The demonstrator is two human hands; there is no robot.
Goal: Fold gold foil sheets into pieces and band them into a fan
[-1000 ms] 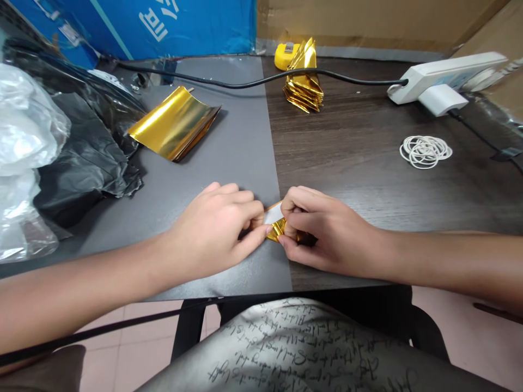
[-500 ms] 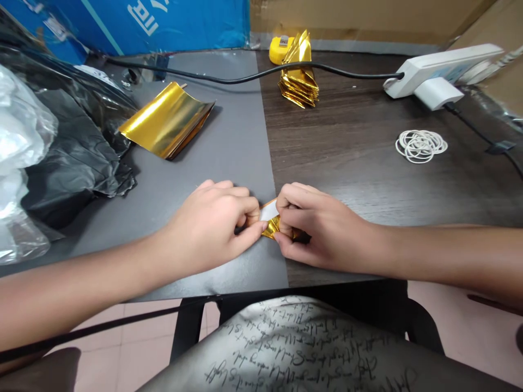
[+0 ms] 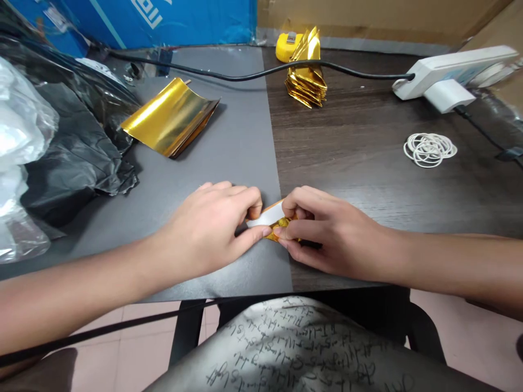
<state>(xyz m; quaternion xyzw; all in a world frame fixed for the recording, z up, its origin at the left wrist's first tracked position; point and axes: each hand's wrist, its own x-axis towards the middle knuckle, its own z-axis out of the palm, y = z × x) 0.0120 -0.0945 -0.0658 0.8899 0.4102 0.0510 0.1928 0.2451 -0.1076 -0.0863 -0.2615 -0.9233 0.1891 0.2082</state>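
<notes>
Between my hands, close to the desk's front edge, lies a partly folded piece of gold foil paper (image 3: 267, 214) with a strip of its white back showing. My left hand (image 3: 223, 223) pinches its left side, thumb on the near edge and fingers curled over the top. On the right side, my right hand (image 3: 327, 226) grips the foil with thumb and fingers bent, and covers that end. Farther off to the left is a stack of gold foil sheets (image 3: 167, 120). A pile of folded gold foil pieces (image 3: 306, 81) sits at the back.
A yellow tape measure (image 3: 285, 48) touches the folded pile. White rubber bands (image 3: 430, 149) lie at right, below a white power strip (image 3: 457, 71). Its black cable (image 3: 237, 78) crosses the back. Plastic bags (image 3: 73, 141) fill the left side; a blue box (image 3: 204, 22) stands behind.
My left thumb and fingers have spread slightly, and more of the white strip shows. The right fingers have shifted on the foil. The whole view has moved a little.
</notes>
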